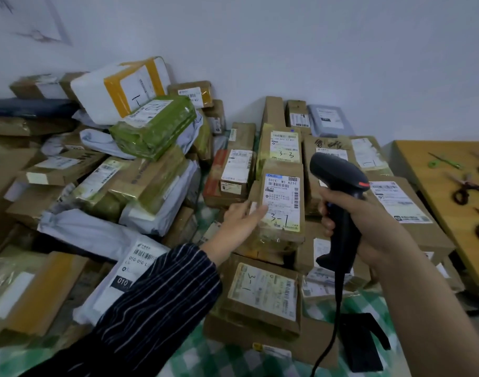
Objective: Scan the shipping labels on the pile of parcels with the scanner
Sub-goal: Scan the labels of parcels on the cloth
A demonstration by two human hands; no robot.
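Observation:
A brown cardboard parcel stands upright in the middle of the pile, its white shipping label marked "3-1" facing me. My left hand grips this parcel's left edge, thumb on the label. My right hand holds the black scanner by its handle just right of the parcel, head raised beside the label. A black cord hangs down from the handle.
Parcels, boxes and grey mailer bags are heaped left and behind, topped by a green-wrapped package. More labelled boxes lie in front on a green checked cloth. A wooden table with scissors stands at right.

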